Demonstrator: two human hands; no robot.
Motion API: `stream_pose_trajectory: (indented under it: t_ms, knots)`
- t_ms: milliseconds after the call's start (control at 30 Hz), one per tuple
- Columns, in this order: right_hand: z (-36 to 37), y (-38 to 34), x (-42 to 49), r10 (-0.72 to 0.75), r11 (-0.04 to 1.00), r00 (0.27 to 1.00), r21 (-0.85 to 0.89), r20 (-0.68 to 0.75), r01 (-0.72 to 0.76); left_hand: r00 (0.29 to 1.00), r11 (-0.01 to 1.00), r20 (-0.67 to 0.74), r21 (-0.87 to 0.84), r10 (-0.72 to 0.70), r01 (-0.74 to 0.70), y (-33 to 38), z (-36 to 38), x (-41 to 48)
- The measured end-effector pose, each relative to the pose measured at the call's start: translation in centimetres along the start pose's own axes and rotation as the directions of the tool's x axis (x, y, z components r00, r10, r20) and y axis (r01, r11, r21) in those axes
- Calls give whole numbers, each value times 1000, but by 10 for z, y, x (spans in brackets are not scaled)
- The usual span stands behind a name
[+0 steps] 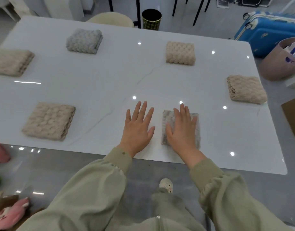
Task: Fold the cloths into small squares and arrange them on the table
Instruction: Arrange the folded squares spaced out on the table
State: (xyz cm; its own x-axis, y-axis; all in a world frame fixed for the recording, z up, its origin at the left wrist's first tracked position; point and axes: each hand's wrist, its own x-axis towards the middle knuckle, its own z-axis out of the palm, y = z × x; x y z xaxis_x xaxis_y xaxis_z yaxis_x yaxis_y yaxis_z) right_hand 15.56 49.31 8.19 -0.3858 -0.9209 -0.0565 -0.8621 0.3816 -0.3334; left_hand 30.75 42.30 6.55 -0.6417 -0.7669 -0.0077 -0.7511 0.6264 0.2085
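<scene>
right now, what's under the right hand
A folded grey cloth lies flat on the white table under the right hand, whose fingers are straight. The cloth's edges show; its middle is hidden by the palm.

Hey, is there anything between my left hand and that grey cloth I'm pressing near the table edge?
Nothing visible. Only a bare strip of table separates the left hand from the grey cloth. The right hand rests flat on that cloth, fingers straight.

Blue suitcase (268, 30) on its side, black waste bin (151, 19) near a cream chair (110, 18), mauve basket (276, 65), cardboard box (293, 117)
</scene>
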Motion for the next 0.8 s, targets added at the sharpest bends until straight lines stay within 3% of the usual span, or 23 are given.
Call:
stream_pose_trajectory:
  t_ms: [167,433,600,800]
  knots:
    - [44,-88,3,29,999,999,-16,-27,-29,1000,1000,-5,11,8,-8,-93,-11,-22]
    - [111,-239,13,219,974,975,62,-22,-218,993,994,50,13,104,-104,-255,-37,-42]
    - [121,-296,7,252,937,968,247,15,-248,992,983,109,-165,-64,82,-310,-52,-56]
    - [136,-336,13,337,727,911,550,237,-412,968,925,114,-291,-222,246,-351,-52,-73]
